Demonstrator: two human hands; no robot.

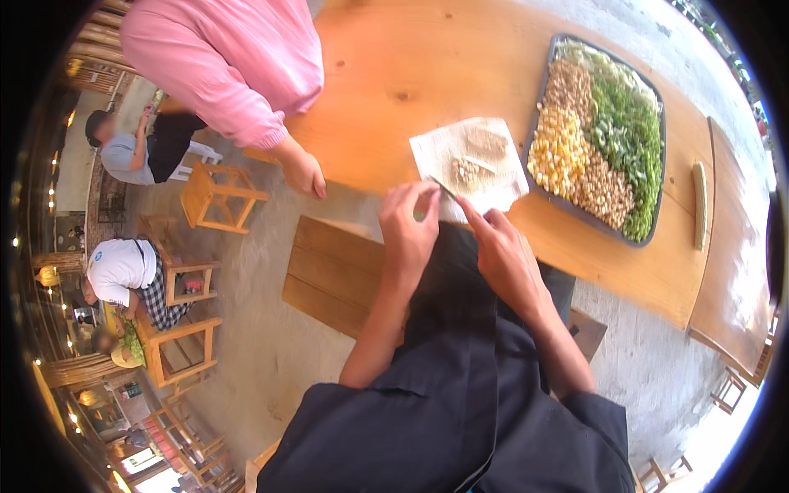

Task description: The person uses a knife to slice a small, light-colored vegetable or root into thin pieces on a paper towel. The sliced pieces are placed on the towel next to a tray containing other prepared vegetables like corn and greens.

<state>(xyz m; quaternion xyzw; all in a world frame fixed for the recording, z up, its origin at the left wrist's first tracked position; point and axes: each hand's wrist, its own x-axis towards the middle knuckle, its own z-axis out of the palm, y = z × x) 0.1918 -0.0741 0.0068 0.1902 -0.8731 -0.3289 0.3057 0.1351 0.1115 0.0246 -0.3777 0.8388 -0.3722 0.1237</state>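
Note:
Near the table's front edge, my left hand (410,231) and my right hand (502,246) are both closed on a thin dark strip (445,188), whose kind I cannot tell. Just beyond them a white paper sheet (515,175) lies on the wooden table (394,68). On the sheet are a small heap of chopped pieces (466,172) and a light brown clump (487,142). To the right of the paper stands a dark tray (527,142), filled in sections with yellow pieces (558,148), light brown pieces (601,191) and chopped greens (644,138).
A person in a pink sleeve (246,92) stands at the table's left, a hand by its edge. A pale stick-like piece (699,206) lies right of the tray. A wooden bench (333,274) and a stool (222,197) stand left; other people sit farther off.

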